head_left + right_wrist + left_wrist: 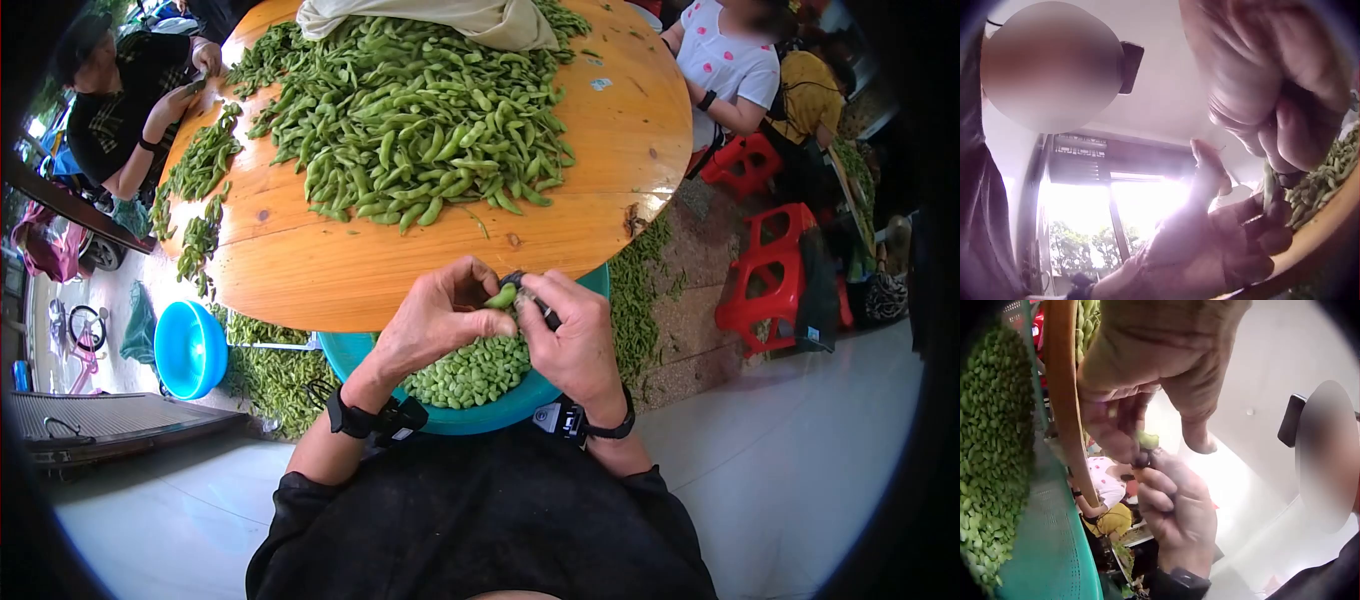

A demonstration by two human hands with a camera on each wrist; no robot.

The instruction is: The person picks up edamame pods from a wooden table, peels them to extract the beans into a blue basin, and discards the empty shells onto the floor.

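A green edamame pod (503,296) is between my two hands, over the table's near edge. My left hand (435,318) holds it with bent fingers, the thumb lying close below it. From the other side my right hand (575,338) pinches at the pod, its fingers curled. Something dark (551,317) shows at the right fingers; I cannot tell what it is. In the left wrist view the pod (1147,439) appears where the fingertips meet. Below the hands, a teal basin (345,358) contains many shelled green beans (470,374).
A large pile of edamame pods (430,120) covers much of the round wooden table (300,285), with a pale cloth (440,18) over its back. Another person (125,110) handles pods at left. A blue basin (190,350) and red stools (770,280) stand beside the table.
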